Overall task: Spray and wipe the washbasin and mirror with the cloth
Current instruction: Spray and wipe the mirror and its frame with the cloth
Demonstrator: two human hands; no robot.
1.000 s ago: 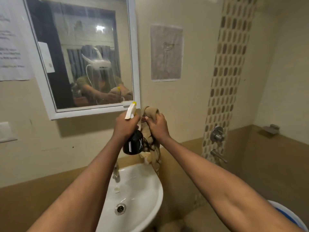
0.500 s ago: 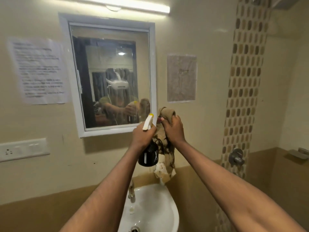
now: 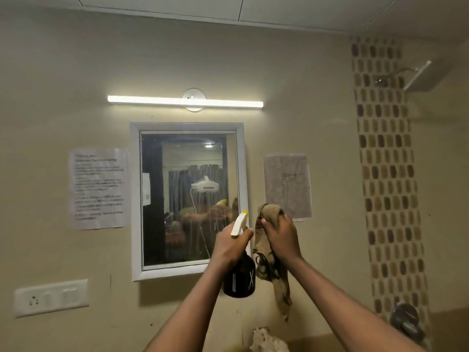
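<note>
- Mirror [image 3: 189,199] hangs on the wall under the tube light [image 3: 185,101], white frame. Wet streaks run down the lower right of the glass, so it looks sprayed already.
- No wiped patch visible. Judging by that, the mirror wipe is not yet done.
- Spray bottle [image 3: 239,274], dark body with white trigger head, sits just in front of the frame's bottom right corner, nozzle aimed at the glass.
- Left hand [image 3: 229,246] is wrapped tight round the bottle neck. Can't tell if a finger is on the trigger.
- Cloth [image 3: 270,252], tan and frayed, is bunched at the top and hangs loose below, just right of the frame, apart from the glass.
- Right hand [image 3: 280,238] is clenched on the cloth's bunched top, level with the left hand and close beside it.
- Washbasin is out of view; its state can't be judged from here.
- Left to do on this evidence: wipe the mirror with the cloth, then check the basin.
- Paper notice [image 3: 99,188] is stuck left of the frame, a sketch sheet [image 3: 288,185] right of it. Overspray could wet either.
</note>
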